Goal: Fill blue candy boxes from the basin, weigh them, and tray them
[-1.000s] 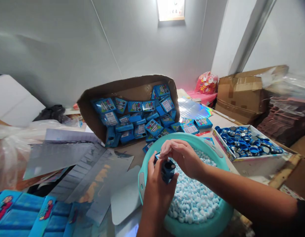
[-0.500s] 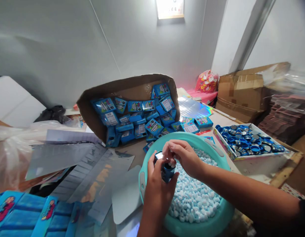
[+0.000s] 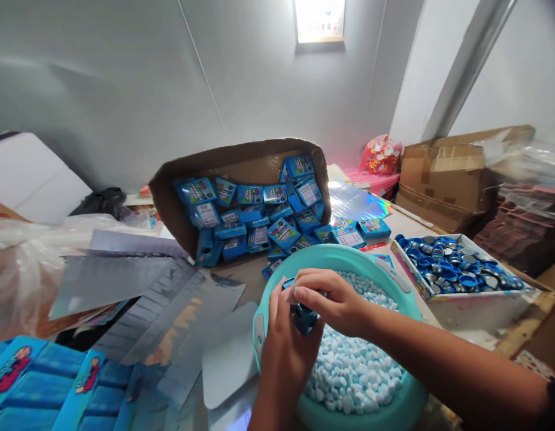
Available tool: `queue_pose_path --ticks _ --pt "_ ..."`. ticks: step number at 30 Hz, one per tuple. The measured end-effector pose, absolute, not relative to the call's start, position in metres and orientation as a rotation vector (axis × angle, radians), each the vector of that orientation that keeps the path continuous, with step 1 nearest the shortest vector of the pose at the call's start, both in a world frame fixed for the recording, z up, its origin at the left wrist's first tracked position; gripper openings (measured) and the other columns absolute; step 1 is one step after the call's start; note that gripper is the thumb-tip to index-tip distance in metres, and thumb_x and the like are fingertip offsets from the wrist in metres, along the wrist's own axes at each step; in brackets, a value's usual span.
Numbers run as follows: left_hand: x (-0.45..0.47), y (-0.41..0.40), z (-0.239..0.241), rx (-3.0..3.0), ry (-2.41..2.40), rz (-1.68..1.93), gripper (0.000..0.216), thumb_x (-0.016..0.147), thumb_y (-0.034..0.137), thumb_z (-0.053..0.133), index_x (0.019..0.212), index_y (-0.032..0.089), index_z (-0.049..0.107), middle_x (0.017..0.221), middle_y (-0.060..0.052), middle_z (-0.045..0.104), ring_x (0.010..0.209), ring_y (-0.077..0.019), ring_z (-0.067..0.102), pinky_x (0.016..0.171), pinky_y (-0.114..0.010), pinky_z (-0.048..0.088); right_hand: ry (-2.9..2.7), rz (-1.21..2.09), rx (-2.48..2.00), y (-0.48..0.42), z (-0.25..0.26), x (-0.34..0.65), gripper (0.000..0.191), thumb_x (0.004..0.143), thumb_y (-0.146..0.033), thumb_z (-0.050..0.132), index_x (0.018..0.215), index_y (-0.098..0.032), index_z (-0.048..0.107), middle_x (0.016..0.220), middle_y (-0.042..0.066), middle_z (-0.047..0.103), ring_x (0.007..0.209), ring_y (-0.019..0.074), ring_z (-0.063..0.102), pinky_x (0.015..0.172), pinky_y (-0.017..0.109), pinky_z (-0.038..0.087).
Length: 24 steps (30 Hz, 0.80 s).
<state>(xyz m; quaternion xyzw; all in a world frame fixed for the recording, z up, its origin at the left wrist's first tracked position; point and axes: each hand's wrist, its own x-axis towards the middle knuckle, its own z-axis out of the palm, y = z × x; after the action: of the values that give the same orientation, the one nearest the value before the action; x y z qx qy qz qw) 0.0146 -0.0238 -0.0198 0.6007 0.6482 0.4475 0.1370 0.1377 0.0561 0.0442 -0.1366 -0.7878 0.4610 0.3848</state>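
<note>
My left hand (image 3: 288, 335) is wrapped around a small blue tin (image 3: 305, 320), holding it above the near left part of a turquoise tub (image 3: 409, 299). Over the tin's top my right hand (image 3: 333, 299) is bent, its fingers curled down and touching or nearly touching it. Those fingers hide the tin's mouth and whatever they pinch. A bit of the tin's lid shows beside my left fingertips. White and pale blue candies (image 3: 353, 371) fill much of the tub below.
Behind the tub a tilted cardboard box (image 3: 245, 157) holds many small blue packs (image 3: 284, 232). Right of it stands a tray of blue and silver caps (image 3: 459, 263). Plastic sheets (image 3: 178, 317) lie to the left, with blue cartons (image 3: 48, 383) at the front left corner.
My right hand has lowered over the tin and its fingers have curled, covering the opening and the candies seen at its fingertips before. The view has shifted slightly.
</note>
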Motion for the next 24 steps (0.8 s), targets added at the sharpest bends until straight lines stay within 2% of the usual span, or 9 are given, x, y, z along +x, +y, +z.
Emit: queue_pose_path --ticks 6,10,15,24 --pt "0.0186 -0.0257 -0.0178 1.727 1.897 1.322 0.061 0.083 0.031 0.068 0.139 0.024 0.045 0.148 -0.014 0.048 0.129 -0.0267 0.057 0.101 -0.041 0.053 -2.025 1.153 -0.304 0.0571 0.0429 0.1385 0.043 0.105 -0.043 0.044 0.081 -0.016 0.067 0.077 0.005 0.062 0.078 0.0165 0.058 0.075 0.029 0.047" --pt "0.0195 -0.0265 -0.0158 1.727 1.868 1.277 0.061 0.081 0.026 0.069 0.138 0.024 0.045 0.144 -0.014 0.051 0.127 -0.026 0.058 0.102 -0.041 0.052 -2.016 1.156 -0.298 0.0579 0.0411 0.1394 0.04 0.106 -0.039 0.043 0.088 -0.015 0.069 0.082 0.006 0.064 0.079 0.0166 0.06 0.075 0.03 0.046" --pt "0.0183 -0.0252 -0.0191 1.825 1.861 1.229 0.065 0.08 0.027 0.069 0.139 0.023 0.043 0.132 -0.015 0.058 0.121 -0.0281 0.061 0.097 -0.044 0.055 -2.002 1.156 -0.323 0.0575 0.0381 0.139 0.041 0.106 -0.039 0.041 0.087 -0.014 0.068 0.084 0.007 0.065 0.079 0.0173 0.06 0.075 0.031 0.045" --pt "0.0199 -0.0244 -0.0163 1.778 1.845 1.294 0.069 0.077 0.025 0.072 0.14 0.026 0.043 0.14 -0.013 0.052 0.128 -0.028 0.057 0.101 -0.044 0.053 -1.918 1.125 -0.314 0.0571 0.0363 0.1375 0.044 0.106 -0.038 0.04 0.077 -0.015 0.063 0.074 0.004 0.062 0.07 0.0142 0.057 0.069 0.027 0.044"
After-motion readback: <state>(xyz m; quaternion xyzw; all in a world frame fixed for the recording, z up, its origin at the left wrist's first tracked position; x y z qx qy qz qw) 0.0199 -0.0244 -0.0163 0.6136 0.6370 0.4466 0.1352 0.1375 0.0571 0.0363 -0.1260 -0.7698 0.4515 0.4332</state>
